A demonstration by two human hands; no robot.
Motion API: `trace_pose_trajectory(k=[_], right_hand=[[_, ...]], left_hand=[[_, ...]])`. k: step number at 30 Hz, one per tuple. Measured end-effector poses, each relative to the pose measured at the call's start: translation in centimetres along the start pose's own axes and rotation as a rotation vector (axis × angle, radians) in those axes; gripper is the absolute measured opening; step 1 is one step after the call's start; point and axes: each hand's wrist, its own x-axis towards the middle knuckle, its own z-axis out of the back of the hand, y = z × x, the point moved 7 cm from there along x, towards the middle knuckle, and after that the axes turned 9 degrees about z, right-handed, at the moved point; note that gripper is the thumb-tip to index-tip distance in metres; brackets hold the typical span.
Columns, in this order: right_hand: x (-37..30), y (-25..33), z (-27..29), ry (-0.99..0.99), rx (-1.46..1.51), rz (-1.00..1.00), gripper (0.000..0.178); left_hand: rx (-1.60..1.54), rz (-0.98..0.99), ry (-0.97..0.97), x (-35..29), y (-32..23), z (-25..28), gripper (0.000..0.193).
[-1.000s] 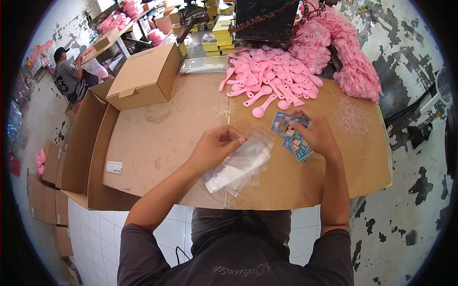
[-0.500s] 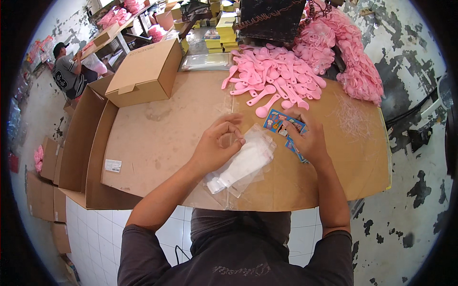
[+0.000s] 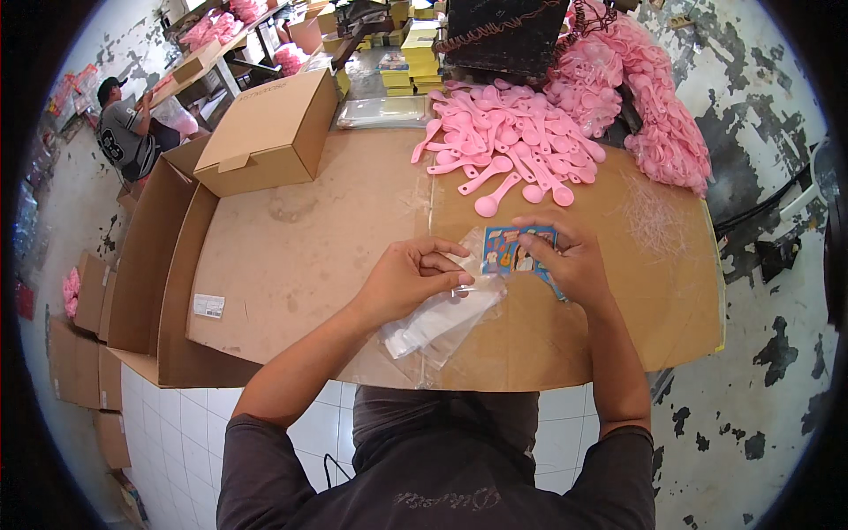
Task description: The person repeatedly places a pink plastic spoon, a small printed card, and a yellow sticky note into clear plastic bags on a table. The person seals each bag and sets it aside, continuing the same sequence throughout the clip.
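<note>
Over the middle of the cardboard sheet, my left hand [image 3: 411,281] pinches the edge of a clear plastic bag [image 3: 468,256], thumb against fingertips. Beneath it lies a loose stack of clear plastic bags [image 3: 433,325]. My right hand [image 3: 572,262] holds a blue printed card [image 3: 503,252] between thumb and fingers. The card's left edge is at the plastic beside my left fingertips; whether it is inside the bag I cannot tell. More blue cards [image 3: 556,288] show partly under my right hand. Beyond both hands is a heap of pink measuring spoons [image 3: 512,132].
A closed cardboard box [image 3: 265,132] stands at the far left, beside an open carton [image 3: 163,265]. Packed clear bags [image 3: 384,113] lie at the back. Bagged pink spoons [image 3: 662,106] hang back right, near a dark box [image 3: 503,40]. Another person [image 3: 128,132] sits far left.
My right hand has brought the card left and levelled it, toward the bags. My left hand has moved slightly right and down, its fingers closing on the bag's edge.
</note>
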Motion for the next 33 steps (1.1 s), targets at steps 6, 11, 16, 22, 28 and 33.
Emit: trace_pose_trajectory(k=[6,11,16,22,28,33], right_hand=[[0.0,1.8,-3.3,0.401,-0.273,0.205,0.027],[0.1,1.0,-3.5,0.079,-0.114,0.058,0.025],[-0.2,-0.2,-2.8,0.051,-0.215,0.143,0.028],[-0.1,-0.6,-4.1,0.015,0.01,-0.019,0.027],[-0.1,-1.5,-3.8,-0.037,0.042,-0.062,0.024],[1.8,0.8,-4.0,0.384,-0.296,0.181,0.016]], left_hand=[[0.082,-0.056,0.036,-0.4,0.1,-1.1,0.038],[0.165,-0.104,0.014,-0.5,-0.1,-1.3,0.039],[-0.026,-0.079,-0.105,-0.4,-0.6,-0.1,0.04],[-0.055,-0.158,-0.124,-0.3,-0.3,0.2,0.039],[-0.113,-0.138,-0.079,-0.2,0.2,-0.2,0.037],[0.015,-0.106,-0.101,-0.8,-0.1,0.5,0.036]])
